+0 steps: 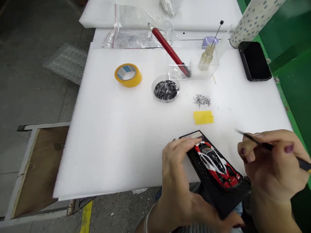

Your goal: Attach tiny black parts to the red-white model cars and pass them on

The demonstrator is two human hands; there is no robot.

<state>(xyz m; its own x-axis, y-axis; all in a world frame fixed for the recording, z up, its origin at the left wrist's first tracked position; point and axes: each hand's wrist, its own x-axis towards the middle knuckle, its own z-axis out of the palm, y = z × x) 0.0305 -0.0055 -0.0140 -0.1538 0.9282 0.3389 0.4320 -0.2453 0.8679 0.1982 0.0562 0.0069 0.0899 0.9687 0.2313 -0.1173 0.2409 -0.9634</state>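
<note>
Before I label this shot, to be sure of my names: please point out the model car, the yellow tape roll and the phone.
Model car (216,164): head view, dark canopy.
Yellow tape roll (132,81): head view, outer side.
Phone (255,61): head view, dark screen.

1. The left hand (178,181) is gripping wide, its fingers (181,147) holding at the top and its thumb (230,220) reaching low.
2. The right hand (274,165) is pinching, its fingers curling inward.
3. The left wrist (160,207) and right wrist (272,200) are showing below.
</note>
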